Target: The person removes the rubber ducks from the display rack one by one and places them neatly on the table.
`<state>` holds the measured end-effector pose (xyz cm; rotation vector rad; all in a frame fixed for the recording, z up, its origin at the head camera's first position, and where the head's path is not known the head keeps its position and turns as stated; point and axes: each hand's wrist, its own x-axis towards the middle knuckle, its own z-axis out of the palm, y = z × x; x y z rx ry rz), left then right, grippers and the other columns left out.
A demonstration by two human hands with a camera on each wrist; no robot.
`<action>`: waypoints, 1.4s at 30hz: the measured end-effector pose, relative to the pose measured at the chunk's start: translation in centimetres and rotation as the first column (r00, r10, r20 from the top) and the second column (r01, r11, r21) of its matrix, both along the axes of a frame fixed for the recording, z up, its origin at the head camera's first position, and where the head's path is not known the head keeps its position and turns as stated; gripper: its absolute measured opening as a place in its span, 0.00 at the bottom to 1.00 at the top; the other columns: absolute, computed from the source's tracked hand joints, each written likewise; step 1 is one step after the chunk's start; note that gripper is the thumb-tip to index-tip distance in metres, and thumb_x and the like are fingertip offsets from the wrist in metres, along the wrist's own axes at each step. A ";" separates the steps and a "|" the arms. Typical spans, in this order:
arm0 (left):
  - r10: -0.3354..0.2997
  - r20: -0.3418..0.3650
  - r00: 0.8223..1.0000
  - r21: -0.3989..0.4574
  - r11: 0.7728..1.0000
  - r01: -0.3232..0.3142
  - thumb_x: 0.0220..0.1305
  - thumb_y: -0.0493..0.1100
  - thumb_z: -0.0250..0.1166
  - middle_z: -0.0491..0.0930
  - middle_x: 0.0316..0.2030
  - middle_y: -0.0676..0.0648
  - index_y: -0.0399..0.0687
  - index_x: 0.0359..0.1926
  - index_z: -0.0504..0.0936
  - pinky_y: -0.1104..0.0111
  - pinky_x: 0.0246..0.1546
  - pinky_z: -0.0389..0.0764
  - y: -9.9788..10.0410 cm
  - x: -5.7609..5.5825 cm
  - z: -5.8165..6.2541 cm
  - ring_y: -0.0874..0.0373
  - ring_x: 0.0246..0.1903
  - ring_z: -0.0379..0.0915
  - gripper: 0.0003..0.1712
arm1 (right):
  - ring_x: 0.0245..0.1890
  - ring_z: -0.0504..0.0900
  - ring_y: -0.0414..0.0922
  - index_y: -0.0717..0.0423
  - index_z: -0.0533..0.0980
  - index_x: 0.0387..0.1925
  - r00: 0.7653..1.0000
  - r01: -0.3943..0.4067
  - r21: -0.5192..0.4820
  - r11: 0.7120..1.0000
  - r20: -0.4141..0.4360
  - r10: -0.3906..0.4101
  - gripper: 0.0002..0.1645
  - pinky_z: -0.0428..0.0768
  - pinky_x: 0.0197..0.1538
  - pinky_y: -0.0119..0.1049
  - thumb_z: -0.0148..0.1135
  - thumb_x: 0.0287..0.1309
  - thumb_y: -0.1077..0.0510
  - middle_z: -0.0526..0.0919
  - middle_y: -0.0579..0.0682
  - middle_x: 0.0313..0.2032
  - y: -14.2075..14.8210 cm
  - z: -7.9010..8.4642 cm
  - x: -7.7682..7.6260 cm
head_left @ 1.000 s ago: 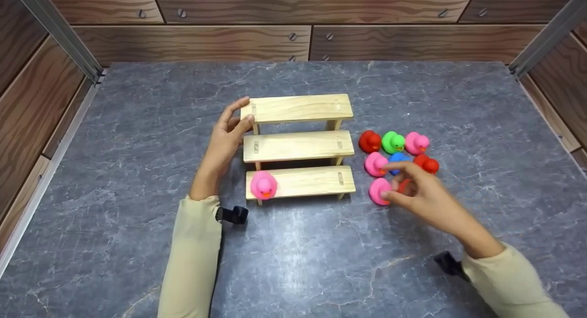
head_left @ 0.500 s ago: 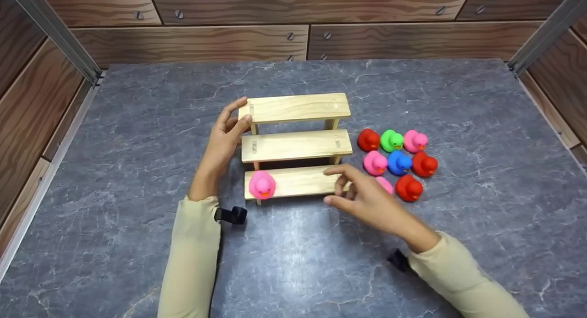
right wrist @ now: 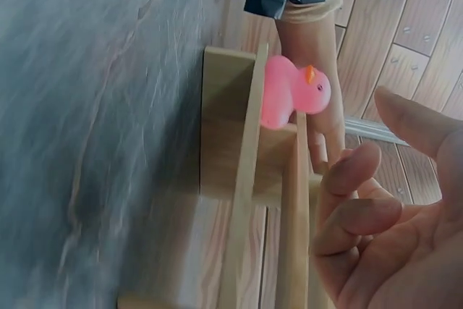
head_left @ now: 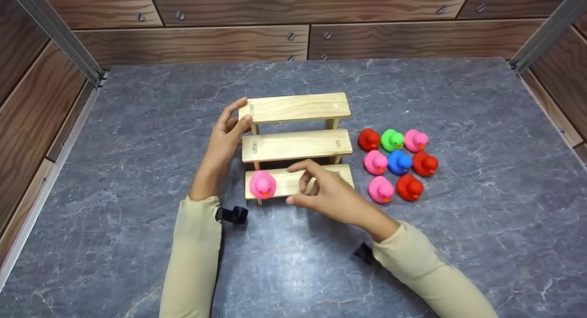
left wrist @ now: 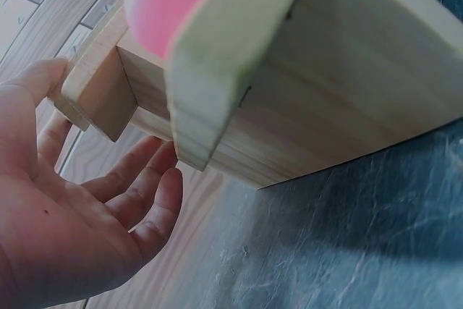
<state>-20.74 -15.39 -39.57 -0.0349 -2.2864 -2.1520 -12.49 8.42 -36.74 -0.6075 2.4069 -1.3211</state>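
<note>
A three-tier wooden step shelf (head_left: 298,145) stands on the grey marbled table. With its thumb at the front edge and its index finger behind, my left hand (head_left: 224,141) grips the left end of the top tier. One pink rubber duck (head_left: 263,184) sits at the left end of the bottom tier, facing forward. My right hand (head_left: 332,194) hovers over the right part of that tier, thumb and index finger spread apart, the other fingers curled loosely. Nothing lies between them; the right wrist view shows the hand (right wrist: 398,229) apart from the pink duck (right wrist: 289,92).
Right of the shelf, rubber ducks stand in rows: red (head_left: 368,139), green (head_left: 392,140), pink (head_left: 416,140), another pink (head_left: 375,162), blue (head_left: 400,162), red (head_left: 425,164), pink (head_left: 380,189) and red (head_left: 409,187). Wood-patterned walls (head_left: 192,45) bound the table.
My right hand has moved left from the duck rows to the bottom tier, carrying nothing; the ducks it covered now show. My left hand stays on the top tier, and the shelf stays put.
</note>
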 end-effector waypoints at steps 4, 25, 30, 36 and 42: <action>0.003 0.003 1.000 -0.005 1.000 -0.003 0.71 0.49 0.56 0.74 0.57 0.40 0.61 0.70 0.64 0.65 0.43 0.75 0.0 0.0 0.0 0.50 0.54 0.74 0.28 | 0.25 0.74 0.39 0.53 0.70 0.58 1.000 -0.015 0.006 1.000 -0.018 0.015 0.32 0.73 0.31 0.30 0.71 0.53 0.52 0.76 0.49 0.33 -1.1 -0.2 0.0; -0.004 -0.001 1.000 0.008 1.000 0.004 0.71 0.48 0.56 0.75 0.56 0.38 0.59 0.70 0.64 0.66 0.42 0.76 0.0 0.0 -0.5 0.49 0.54 0.74 0.28 | 0.27 0.71 0.39 0.50 0.72 0.57 0.999 -0.018 0.045 0.999 -0.046 0.020 0.33 0.70 0.34 0.32 0.74 0.49 0.53 0.76 0.49 0.29 -4.7 -1.8 -0.4; -0.005 0.004 1.000 0.007 1.000 0.005 0.70 0.49 0.57 0.74 0.56 0.40 0.61 0.69 0.64 0.64 0.42 0.77 0.0 0.0 -0.4 0.50 0.54 0.74 0.28 | 0.28 0.70 0.39 0.49 0.73 0.56 0.997 -0.013 0.078 0.997 -0.078 0.019 0.31 0.69 0.35 0.34 0.74 0.50 0.52 0.76 0.49 0.29 -5.0 -2.0 -0.4; -0.006 0.001 1.000 0.013 1.000 0.006 0.70 0.49 0.57 0.74 0.57 0.39 0.60 0.70 0.64 0.61 0.45 0.78 -0.1 -0.1 -0.3 0.48 0.55 0.74 0.29 | 0.28 0.70 0.39 0.49 0.73 0.55 0.995 0.000 0.100 0.995 -0.097 0.010 0.30 0.69 0.34 0.33 0.73 0.51 0.53 0.75 0.48 0.28 -5.2 -2.1 -0.5; -0.010 -0.011 1.000 0.026 1.000 0.010 0.70 0.48 0.57 0.74 0.56 0.39 0.60 0.70 0.64 0.62 0.44 0.78 0.0 -0.1 -0.1 0.49 0.53 0.74 0.29 | 0.27 0.69 0.38 0.49 0.74 0.54 0.993 0.018 0.107 0.994 -0.121 -0.005 0.28 0.68 0.33 0.33 0.72 0.51 0.52 0.73 0.45 0.26 -5.2 -2.1 -0.5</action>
